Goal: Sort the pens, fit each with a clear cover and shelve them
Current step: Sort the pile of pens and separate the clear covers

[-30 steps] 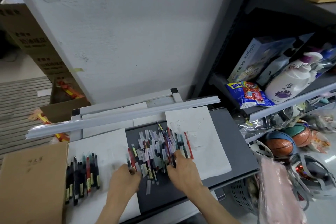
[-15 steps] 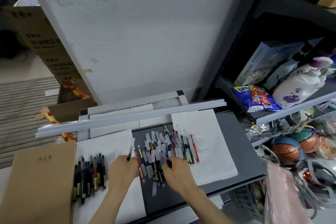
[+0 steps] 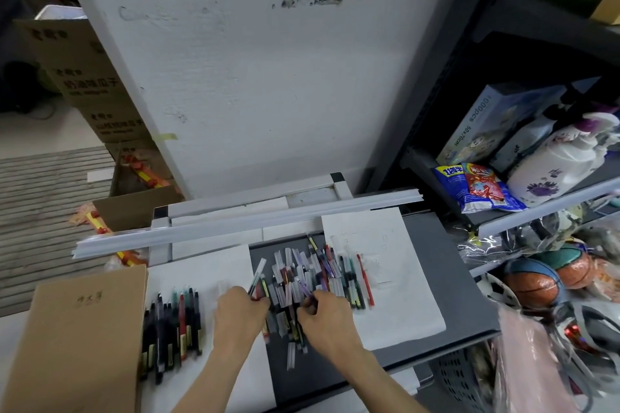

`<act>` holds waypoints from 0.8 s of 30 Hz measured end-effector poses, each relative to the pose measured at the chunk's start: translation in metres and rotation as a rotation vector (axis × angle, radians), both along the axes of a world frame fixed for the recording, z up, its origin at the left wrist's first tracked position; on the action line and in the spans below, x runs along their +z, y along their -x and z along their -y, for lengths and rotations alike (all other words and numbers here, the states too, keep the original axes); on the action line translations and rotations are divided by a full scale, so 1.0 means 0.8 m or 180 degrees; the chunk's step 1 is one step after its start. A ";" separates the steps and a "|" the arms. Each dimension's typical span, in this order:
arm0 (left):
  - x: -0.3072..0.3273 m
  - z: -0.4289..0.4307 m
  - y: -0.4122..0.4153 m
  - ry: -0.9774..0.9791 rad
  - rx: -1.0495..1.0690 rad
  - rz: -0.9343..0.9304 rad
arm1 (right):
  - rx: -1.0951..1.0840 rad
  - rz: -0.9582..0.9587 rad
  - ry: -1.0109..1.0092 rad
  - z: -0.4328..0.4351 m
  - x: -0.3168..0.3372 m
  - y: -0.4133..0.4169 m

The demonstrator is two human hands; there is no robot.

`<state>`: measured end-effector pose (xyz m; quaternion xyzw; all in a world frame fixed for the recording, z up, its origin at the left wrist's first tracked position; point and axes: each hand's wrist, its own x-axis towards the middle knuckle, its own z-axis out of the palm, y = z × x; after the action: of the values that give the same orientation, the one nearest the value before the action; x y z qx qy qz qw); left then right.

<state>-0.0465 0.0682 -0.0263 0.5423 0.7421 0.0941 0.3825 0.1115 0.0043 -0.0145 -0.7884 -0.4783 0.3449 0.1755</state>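
Left hand [image 3: 240, 315] pinches pale pen [image 3: 257, 273], its far end angled up and away. Right hand [image 3: 327, 315] pinches purple pen [image 3: 306, 290] at near edge of pile. Sorted row of pens [image 3: 172, 325] lies on white sheet [image 3: 208, 271], left of hands. Mixed pile of pens and clear covers [image 3: 302, 270] sits on dark surface [image 3: 302, 386]. Long white rail [image 3: 248, 223] lies across behind.

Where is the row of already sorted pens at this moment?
Head view, lower left: the row of sorted pens lies on the left white sheet, between the brown cardboard box and the left hand.
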 end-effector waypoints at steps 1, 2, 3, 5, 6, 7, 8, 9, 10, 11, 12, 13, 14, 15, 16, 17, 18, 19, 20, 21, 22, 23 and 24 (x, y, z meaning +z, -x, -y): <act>0.001 -0.001 0.001 0.0010 0.0048 0.0044 | -0.0014 -0.0020 -0.0022 0.000 0.000 -0.001; 0.002 -0.001 0.002 0.0011 0.0075 0.0091 | -0.0037 -0.0050 -0.0042 0.000 0.000 -0.002; 0.002 -0.001 0.003 0.0014 0.0079 0.0141 | -0.0064 -0.0073 -0.0053 0.000 0.000 -0.003; 0.004 -0.002 0.004 0.0018 0.0079 0.0261 | -0.0097 -0.0102 -0.0054 0.000 -0.001 -0.008; 0.004 -0.004 0.006 0.0002 0.0080 0.0313 | -0.0111 -0.0132 -0.0055 -0.001 -0.001 -0.010; 0.003 -0.005 0.008 -0.0010 0.0075 0.0339 | -0.0126 -0.0170 -0.0056 -0.001 -0.002 -0.011; 0.003 -0.007 0.010 -0.0020 0.0065 0.0343 | -0.0141 -0.0203 -0.0052 -0.001 -0.002 -0.013; 0.002 -0.008 0.011 -0.0030 0.0052 0.0340 | -0.0157 -0.0222 -0.0052 -0.001 -0.002 -0.014; 0.002 -0.009 0.011 -0.0037 0.0020 0.0329 | -0.0171 -0.0232 -0.0051 -0.001 -0.002 -0.014; 0.002 -0.009 0.011 -0.0032 -0.0018 0.0312 | -0.0182 -0.0242 -0.0053 -0.001 -0.001 -0.015; 0.002 -0.008 0.011 -0.0030 -0.0056 0.0281 | -0.0183 -0.0247 -0.0056 0.000 0.000 -0.015; 0.002 -0.008 0.012 -0.0029 -0.0086 0.0242 | -0.0176 -0.0253 -0.0048 0.000 0.000 -0.015; 0.002 -0.008 0.012 -0.0024 -0.0093 0.0206 | -0.0169 -0.0264 -0.0027 0.000 -0.001 -0.013; 0.002 -0.007 0.013 -0.0008 -0.0076 0.0186 | -0.0170 -0.0289 -0.0003 0.001 -0.001 -0.012; 0.002 -0.007 0.013 0.0005 -0.0055 0.0187 | -0.0172 -0.0328 0.0013 0.001 -0.002 -0.010; 0.003 -0.007 0.013 0.0021 -0.0057 0.0196 | -0.0166 -0.0370 0.0016 0.001 -0.002 -0.008; 0.004 -0.005 0.013 0.0035 -0.0090 0.0220 | -0.0154 -0.0409 -0.0003 0.001 -0.002 -0.006; 0.006 -0.004 0.012 0.0053 -0.0131 0.0251 | -0.0156 -0.0469 -0.0035 0.001 0.000 -0.004; 0.009 -0.002 0.011 0.0058 -0.0177 0.0296 | -0.0188 -0.0618 -0.0075 0.000 0.002 -0.001; 0.012 0.001 0.010 0.0046 -0.0225 0.0345 | -0.0242 -0.0851 -0.0095 -0.002 0.005 0.002; 0.017 0.004 0.009 0.0023 -0.0286 0.0377 | -0.0300 -0.1106 -0.0107 -0.005 0.009 0.006; 0.022 0.007 0.008 -0.0010 -0.0369 0.0387 | -0.0353 -0.1358 -0.0116 -0.010 0.014 0.010; 0.027 0.009 0.006 -0.0056 -0.0486 0.0368 | -0.0416 -0.1605 -0.0128 -0.016 0.018 0.015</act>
<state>-0.0517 0.0609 -0.0048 0.5943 0.6744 0.1023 0.4260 0.0998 0.0167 0.0001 -0.7030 -0.3743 0.5088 0.3267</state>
